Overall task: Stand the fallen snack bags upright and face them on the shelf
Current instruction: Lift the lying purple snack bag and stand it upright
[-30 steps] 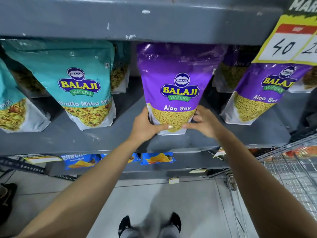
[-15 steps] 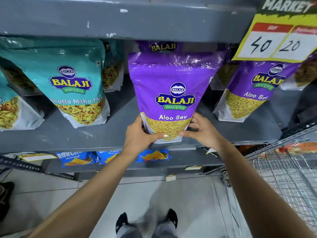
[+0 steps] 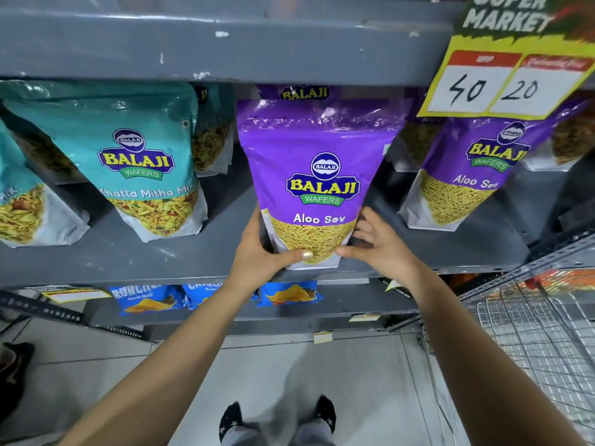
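The left hand (image 3: 257, 252) and right hand (image 3: 380, 246) clasped the bottom corners of the purple bag (image 3: 317, 175) between them, thumbs across its front. It stood upright, facing forward, at the shelf (image 3: 193, 255) edge. A teal bag (image 3: 141, 159) stood to its left.

Bare forearms, pale-painted thumbnail (image 3: 306, 254) (dark star-patterned socks (image 3: 324, 413)).

free: bare shelf (image 3: 225, 249) lane centre-left, between teal bag (image 3: 141, 162) and held purple bag (image 3: 322, 175) | free: gap centre-right before second purple bag (image 3: 463, 175) | blocked: upper shelf (image 3: 225, 43) close overhead; price sign (image 3: 512, 82) upper right; wire cart (image 3: 541, 333) lower right
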`<state>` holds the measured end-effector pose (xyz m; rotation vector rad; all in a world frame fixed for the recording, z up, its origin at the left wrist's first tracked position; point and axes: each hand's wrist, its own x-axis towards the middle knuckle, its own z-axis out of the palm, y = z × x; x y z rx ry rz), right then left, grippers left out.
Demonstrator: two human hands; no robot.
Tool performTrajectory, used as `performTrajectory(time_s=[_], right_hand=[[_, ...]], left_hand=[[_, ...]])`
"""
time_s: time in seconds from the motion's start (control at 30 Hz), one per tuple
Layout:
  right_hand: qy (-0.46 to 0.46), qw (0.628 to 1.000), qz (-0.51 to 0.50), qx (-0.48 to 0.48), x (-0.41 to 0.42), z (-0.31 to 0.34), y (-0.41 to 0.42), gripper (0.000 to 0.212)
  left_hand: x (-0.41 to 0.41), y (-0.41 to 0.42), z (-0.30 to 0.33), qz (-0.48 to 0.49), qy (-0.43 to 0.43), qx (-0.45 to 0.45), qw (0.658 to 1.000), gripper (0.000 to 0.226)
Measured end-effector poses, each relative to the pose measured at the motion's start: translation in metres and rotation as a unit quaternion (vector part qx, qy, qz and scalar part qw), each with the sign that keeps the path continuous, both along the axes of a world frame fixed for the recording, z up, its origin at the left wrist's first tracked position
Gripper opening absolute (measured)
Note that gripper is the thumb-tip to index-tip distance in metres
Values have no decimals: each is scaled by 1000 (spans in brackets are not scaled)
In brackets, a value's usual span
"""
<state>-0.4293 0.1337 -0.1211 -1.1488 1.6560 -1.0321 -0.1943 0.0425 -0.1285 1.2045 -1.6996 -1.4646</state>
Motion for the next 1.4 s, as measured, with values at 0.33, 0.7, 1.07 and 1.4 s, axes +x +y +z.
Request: performTrajectory(time_s=[0.33,0.7,1.07,1.4], right_hand=[[-14,975,-201,-90,-57,0,49,42],[63,963,-252,-67,-177,-17,56,92],[22,980,-189,-60,-179,-27,86,75],[-11,981,-178,-72,-165,-32,111,82]], left_hand=[[-52,68,31,39,109,-49,992,20],[-247,49,13,-109,-68,-46,991,69],[-235,69,-5,-37,-75,-58,995,62],[-218,95,-7,-38,-32,-37,998,41]])
